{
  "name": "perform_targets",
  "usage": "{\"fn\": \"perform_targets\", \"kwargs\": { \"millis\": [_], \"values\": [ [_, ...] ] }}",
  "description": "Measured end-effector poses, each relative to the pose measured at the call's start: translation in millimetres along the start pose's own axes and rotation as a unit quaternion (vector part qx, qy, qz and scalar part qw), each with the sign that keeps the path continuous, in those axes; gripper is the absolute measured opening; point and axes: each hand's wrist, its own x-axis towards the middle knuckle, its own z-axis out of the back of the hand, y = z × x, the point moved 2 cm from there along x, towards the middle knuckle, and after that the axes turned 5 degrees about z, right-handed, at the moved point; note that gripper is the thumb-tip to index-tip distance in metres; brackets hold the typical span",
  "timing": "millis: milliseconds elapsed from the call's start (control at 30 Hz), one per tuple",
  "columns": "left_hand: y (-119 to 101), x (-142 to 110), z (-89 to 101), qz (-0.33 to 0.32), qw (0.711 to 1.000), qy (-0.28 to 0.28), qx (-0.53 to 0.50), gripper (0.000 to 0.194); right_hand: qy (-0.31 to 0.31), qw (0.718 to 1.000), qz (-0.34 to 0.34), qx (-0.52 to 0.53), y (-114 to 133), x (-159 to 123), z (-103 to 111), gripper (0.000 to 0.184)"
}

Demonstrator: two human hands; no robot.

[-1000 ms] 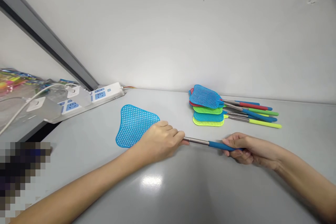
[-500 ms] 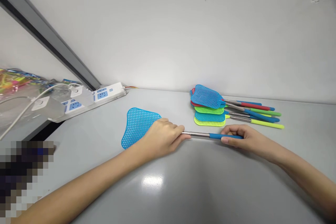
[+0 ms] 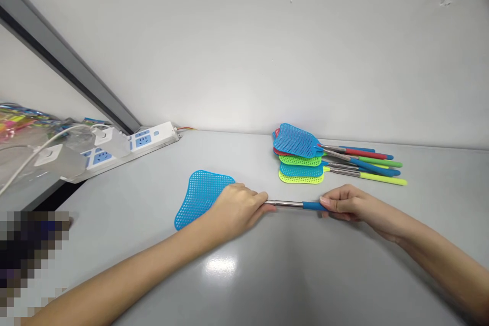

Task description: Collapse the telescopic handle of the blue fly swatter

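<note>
A blue fly swatter (image 3: 200,194) lies flat on the grey table (image 3: 267,265), its mesh head pointing left. My left hand (image 3: 235,209) is closed over the neck where the head meets the metal shaft (image 3: 284,204). My right hand (image 3: 349,205) is closed around the blue handle grip at the other end. Only a short stretch of shaft and grip shows between the two hands.
A stack of several blue, red, green and yellow fly swatters (image 3: 301,155) lies at the back right by the wall. A white power strip (image 3: 126,145) with plugs and a cable sits at the back left, beside clear plastic bags (image 3: 23,127).
My right hand has slid left along the handle toward my left hand, so the visible shaft is shorter. The swatter head shifted slightly toward me.
</note>
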Motion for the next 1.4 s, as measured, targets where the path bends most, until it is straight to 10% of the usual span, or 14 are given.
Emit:
{"fn": "perform_targets", "kwargs": {
  "millis": [667, 1400],
  "values": [
    [-25, -11, -1.8, -0.058, 0.988, -0.127, 0.065, 0.033, 0.082, 0.991, -0.062, 0.088, -7, -3, -4, 0.042],
    [-23, -8, 0.2, -0.047, 0.996, -0.069, 0.038, 0.026, 0.098, 0.994, -0.035, 0.030, -4, -6, 1, 0.034]
  ]
}}
